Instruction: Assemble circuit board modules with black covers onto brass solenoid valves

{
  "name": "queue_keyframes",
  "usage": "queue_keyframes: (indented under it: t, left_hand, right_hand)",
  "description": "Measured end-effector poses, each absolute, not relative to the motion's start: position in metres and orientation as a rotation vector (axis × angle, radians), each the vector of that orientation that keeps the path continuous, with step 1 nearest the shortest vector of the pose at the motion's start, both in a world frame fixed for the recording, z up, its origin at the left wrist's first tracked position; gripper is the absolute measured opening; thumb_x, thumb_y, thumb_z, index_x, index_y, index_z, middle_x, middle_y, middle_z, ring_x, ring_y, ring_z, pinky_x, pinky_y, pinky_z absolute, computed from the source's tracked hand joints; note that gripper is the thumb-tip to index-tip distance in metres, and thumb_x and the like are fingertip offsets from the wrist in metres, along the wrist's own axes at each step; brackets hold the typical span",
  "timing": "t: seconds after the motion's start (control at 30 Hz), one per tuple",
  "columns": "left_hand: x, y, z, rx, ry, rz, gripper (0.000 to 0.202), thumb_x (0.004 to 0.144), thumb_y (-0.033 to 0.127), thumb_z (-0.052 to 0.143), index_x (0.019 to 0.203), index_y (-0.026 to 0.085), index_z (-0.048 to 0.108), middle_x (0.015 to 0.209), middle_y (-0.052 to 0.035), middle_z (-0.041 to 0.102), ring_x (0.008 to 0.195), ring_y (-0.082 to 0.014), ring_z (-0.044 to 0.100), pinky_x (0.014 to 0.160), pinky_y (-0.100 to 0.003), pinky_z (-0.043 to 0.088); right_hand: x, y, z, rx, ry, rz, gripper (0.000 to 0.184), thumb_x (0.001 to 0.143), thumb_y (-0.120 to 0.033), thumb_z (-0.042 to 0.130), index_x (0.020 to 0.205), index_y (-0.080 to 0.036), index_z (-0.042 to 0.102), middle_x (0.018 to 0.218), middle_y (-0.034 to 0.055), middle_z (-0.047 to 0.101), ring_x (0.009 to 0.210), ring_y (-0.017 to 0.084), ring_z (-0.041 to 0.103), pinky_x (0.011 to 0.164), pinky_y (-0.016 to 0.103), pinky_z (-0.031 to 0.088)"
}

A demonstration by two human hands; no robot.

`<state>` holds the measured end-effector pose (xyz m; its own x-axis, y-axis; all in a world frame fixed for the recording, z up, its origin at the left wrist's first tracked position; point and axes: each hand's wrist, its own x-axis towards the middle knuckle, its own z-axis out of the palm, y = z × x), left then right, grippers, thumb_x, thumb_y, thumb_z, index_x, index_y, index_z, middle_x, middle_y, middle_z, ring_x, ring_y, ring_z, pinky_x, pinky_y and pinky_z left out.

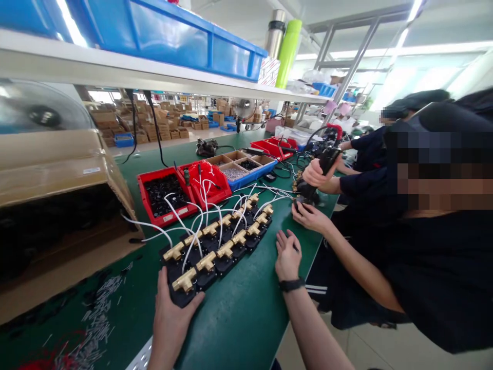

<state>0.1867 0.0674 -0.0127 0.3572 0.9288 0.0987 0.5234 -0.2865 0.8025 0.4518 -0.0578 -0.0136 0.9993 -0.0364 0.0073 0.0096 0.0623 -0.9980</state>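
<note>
Left grip [173, 311]: spread against nearest brass-topped blocks [185, 281] | right grip [288, 258]: apart, closure unclear

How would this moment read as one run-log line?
left hand: around nearest brass-topped unit | right hand: over green table, grip unclear

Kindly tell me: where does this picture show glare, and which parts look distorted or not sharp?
Head view: white glare streaks the blue bin, and the windows at upper right wash out; head view: brass fittings by the left hand look fairly sharp, loose pale pieces at lower left smeared; head view: things near the edges seem stretched, and pixelation covers part of a co-worker.
</note>
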Motion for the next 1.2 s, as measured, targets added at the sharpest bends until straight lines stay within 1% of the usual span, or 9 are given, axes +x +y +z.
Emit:
queue_keyframes:
  t: [0.07, 0.13, 0.37, 0.5, 0.73, 0.83, 0.93, 1.03, 1.2]
  left_hand:
    - [0.192, 0.059, -0.011, 1.925, 1.300, 0.760, 0.101, 0.068, 0.052, 0.064, 0.142, 0.022, 0.002, 0.148, -0.0155, 0.013, 0.133, -0.0350, 0.020, 0.106, -0.052, 0.025]
    - [0.199, 0.051, -0.009, 1.939, 1.358, 0.776, 0.103, 0.068, 0.053, 0.064, 0.142, 0.020, 0.001, 0.149, -0.0171, 0.006, 0.135, -0.0355, 0.013, 0.107, -0.053, 0.022]
    - [0.214, 0.043, -0.005, 2.089, 1.495, 0.789, 0.092, 0.072, 0.056, 0.058, 0.141, 0.011, 0.016, 0.143, -0.0239, 0.021, 0.131, -0.0383, 0.024, 0.104, -0.053, 0.028]
    - [0.217, 0.046, -0.006, 2.093, 1.501, 0.797, 0.092, 0.073, 0.057, 0.057, 0.141, 0.010, 0.016, 0.144, -0.0247, 0.018, 0.130, -0.0401, 0.024, 0.104, -0.054, 0.027]
    - [0.223, 0.051, -0.004, 2.047, 1.507, 0.773, 0.093, 0.071, 0.057, 0.058, 0.141, 0.011, 0.018, 0.145, -0.0235, 0.016, 0.131, -0.0408, 0.021, 0.104, -0.054, 0.027]
    - [0.214, 0.059, -0.006, 1.993, 1.370, 0.781, 0.099, 0.070, 0.055, 0.060, 0.142, 0.014, 0.008, 0.146, -0.0198, 0.015, 0.134, -0.0342, 0.017, 0.108, -0.049, 0.023]
    - [0.205, 0.070, -0.012, 1.969, 1.253, 0.745, 0.109, 0.067, 0.053, 0.064, 0.142, 0.016, -0.005, 0.149, -0.0172, 0.006, 0.136, -0.0308, 0.012, 0.110, -0.047, 0.018]
    - [0.205, 0.078, -0.017, 2.059, 1.265, 0.705, 0.111, 0.063, 0.054, 0.066, 0.142, 0.013, 0.001, 0.149, -0.0194, 0.001, 0.136, -0.0323, 0.004, 0.109, -0.048, 0.015]
    - [0.218, 0.076, -0.013, 2.129, 1.367, 0.683, 0.107, 0.065, 0.058, 0.063, 0.142, 0.010, 0.007, 0.147, -0.0209, 0.012, 0.136, -0.0332, 0.006, 0.107, -0.049, 0.022]
  right_hand:
    - [0.454, -0.034, -0.024, -1.557, 0.053, -0.099, 0.062, 0.084, -0.058, 0.018, 0.121, -0.012, 0.038, 0.123, 0.0188, 0.050, 0.112, 0.021, 0.052, 0.088, 0.037, 0.045]
    - [0.454, -0.010, -0.030, -1.599, 0.061, -0.145, 0.060, 0.085, -0.055, 0.017, 0.122, -0.012, 0.036, 0.129, 0.0185, 0.044, 0.119, 0.020, 0.045, 0.095, 0.038, 0.040]
    - [0.445, 0.034, -0.030, -1.632, 0.014, -0.207, 0.053, 0.088, -0.045, 0.023, 0.127, -0.008, 0.025, 0.138, 0.0227, 0.033, 0.129, 0.020, 0.034, 0.104, 0.038, 0.031]
    - [0.446, 0.035, -0.033, -1.633, -0.006, -0.236, 0.053, 0.090, -0.042, 0.023, 0.127, -0.004, 0.024, 0.139, 0.0247, 0.030, 0.131, 0.018, 0.031, 0.105, 0.034, 0.030]
    - [0.453, 0.038, -0.031, -1.638, -0.010, -0.244, 0.052, 0.089, -0.041, 0.023, 0.126, -0.004, 0.025, 0.141, 0.0249, 0.028, 0.133, 0.018, 0.026, 0.107, 0.033, 0.026]
    - [0.449, 0.035, -0.030, -1.632, -0.008, -0.219, 0.053, 0.089, -0.042, 0.022, 0.127, -0.005, 0.023, 0.140, 0.0239, 0.030, 0.132, 0.018, 0.028, 0.106, 0.035, 0.029]
    - [0.437, 0.033, -0.031, -1.621, 0.003, -0.183, 0.054, 0.089, -0.044, 0.021, 0.128, -0.006, 0.023, 0.138, 0.0239, 0.032, 0.130, 0.020, 0.033, 0.104, 0.037, 0.032]
    - [0.425, 0.037, -0.032, -1.604, 0.002, -0.177, 0.055, 0.089, -0.045, 0.022, 0.128, -0.006, 0.023, 0.140, 0.0237, 0.029, 0.131, 0.019, 0.030, 0.106, 0.036, 0.030]
    - [0.424, 0.046, -0.031, -1.596, 0.004, -0.184, 0.054, 0.090, -0.044, 0.021, 0.130, -0.007, 0.020, 0.143, 0.0225, 0.024, 0.134, 0.018, 0.024, 0.108, 0.037, 0.026]
